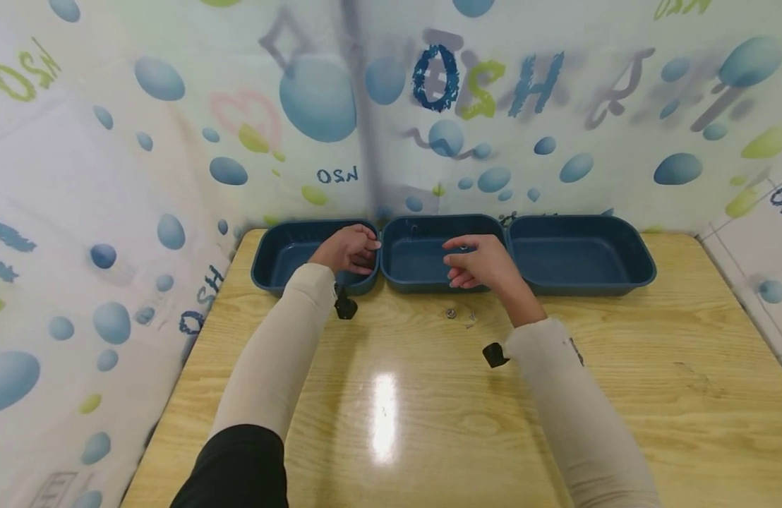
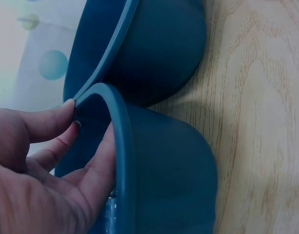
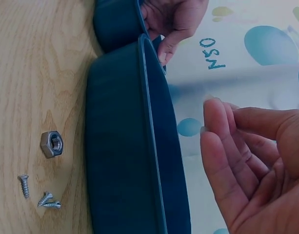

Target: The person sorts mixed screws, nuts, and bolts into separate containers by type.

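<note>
My left hand (image 1: 349, 249) reaches into the near right corner of the left blue bin (image 1: 283, 233). In the left wrist view, its thumb lies on the bin's rim (image 2: 121, 126) where two bins meet, and the other fingers are inside, so it pinches the wall. My right hand (image 1: 476, 262) hovers over the middle blue bin (image 1: 406, 282), fingers loosely bent, with nothing visible between them. On the table before that bin lie a hex nut (image 3: 52, 144), a screw (image 3: 24, 186) and two crossed screws (image 3: 48, 199).
A third blue bin (image 1: 575, 289) stands at the right end of the row. The bins line the back edge of the wooden table (image 1: 429, 423), against a patterned cloth (image 1: 404, 141). Something shiny (image 2: 110, 214) shows inside the left bin.
</note>
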`<state>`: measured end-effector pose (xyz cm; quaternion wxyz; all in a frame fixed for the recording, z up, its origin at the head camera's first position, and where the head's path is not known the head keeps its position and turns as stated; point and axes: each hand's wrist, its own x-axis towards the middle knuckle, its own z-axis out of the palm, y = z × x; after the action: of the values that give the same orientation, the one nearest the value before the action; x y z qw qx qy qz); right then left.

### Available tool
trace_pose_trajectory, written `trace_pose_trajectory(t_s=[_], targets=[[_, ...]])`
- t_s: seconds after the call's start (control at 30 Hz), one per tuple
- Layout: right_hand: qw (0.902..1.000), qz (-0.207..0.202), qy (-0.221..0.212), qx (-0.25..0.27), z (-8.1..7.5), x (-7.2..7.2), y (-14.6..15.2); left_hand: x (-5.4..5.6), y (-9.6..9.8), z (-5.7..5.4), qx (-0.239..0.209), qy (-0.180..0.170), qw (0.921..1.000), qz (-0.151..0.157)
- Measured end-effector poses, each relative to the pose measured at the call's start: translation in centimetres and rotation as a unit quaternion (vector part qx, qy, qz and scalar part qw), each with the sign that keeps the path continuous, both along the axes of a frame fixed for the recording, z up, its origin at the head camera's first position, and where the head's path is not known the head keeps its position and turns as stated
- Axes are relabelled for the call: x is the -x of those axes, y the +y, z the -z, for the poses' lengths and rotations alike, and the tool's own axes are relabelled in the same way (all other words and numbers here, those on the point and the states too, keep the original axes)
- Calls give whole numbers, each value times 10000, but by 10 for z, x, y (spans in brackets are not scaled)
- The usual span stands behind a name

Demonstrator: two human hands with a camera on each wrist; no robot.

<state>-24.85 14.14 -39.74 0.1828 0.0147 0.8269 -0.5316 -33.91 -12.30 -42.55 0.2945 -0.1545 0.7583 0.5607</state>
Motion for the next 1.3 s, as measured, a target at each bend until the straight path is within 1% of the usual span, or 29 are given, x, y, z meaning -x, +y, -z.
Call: trace_pose_trajectory(t_s=[0.2, 0.33, 0.57, 0.77, 1.0, 1.3], targets=[[9998, 23, -155, -102, 2, -4, -1, -1, 1, -1, 30, 93, 9999, 28], [9994, -16, -321, -126, 7, -7, 0, 0, 1, -1, 36, 76, 10000, 20], [9985, -104, -519, -108, 22, -15, 2, 1, 1, 1, 47, 80, 10000, 16], [9975, -213, -675, 65, 35, -23, 2, -1, 1, 2, 39, 106, 9999, -19], [9969, -166, -762, 141, 43, -29, 3, 0, 1, 2, 85, 192, 9998, -16], [9970, -161, -736, -178, 54, -34, 3, -2, 2, 2, 123, 169, 9998, 36]])
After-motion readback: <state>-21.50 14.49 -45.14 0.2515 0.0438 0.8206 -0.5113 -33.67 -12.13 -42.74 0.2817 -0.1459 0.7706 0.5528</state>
